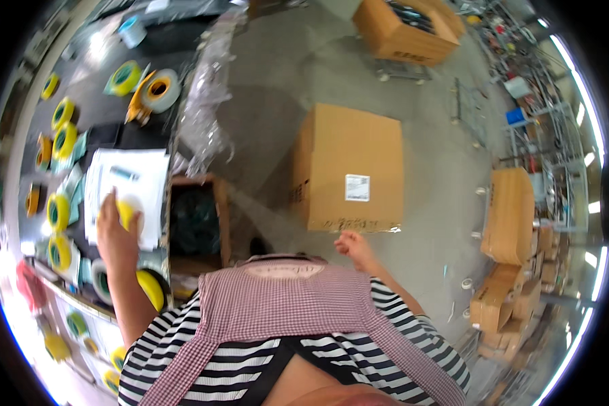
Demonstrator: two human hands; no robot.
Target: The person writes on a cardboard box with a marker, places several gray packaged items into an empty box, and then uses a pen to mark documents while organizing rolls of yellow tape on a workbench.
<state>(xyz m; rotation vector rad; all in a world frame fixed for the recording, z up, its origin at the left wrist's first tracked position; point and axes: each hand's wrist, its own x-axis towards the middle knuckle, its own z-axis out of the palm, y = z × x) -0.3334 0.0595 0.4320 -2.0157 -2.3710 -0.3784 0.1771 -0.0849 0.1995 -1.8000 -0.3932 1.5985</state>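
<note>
My left hand is over the dark worktable at the left, its thumb and fingers around a roll of tape with a yellow core. Under that roll lies a stack of white papers with a small dark marker-like item on top. My right hand is curled closed just below the near edge of a tall closed cardboard box; anything inside its fingers is hidden. On the box's top are a white label and a strip of clear tape along the near edge.
Several yellow-cored tape rolls and an orange tape dispenser are on the worktable. Clear plastic film hangs along its edge, above an open carton. A carton on a cart stands far off; shelving lines the right.
</note>
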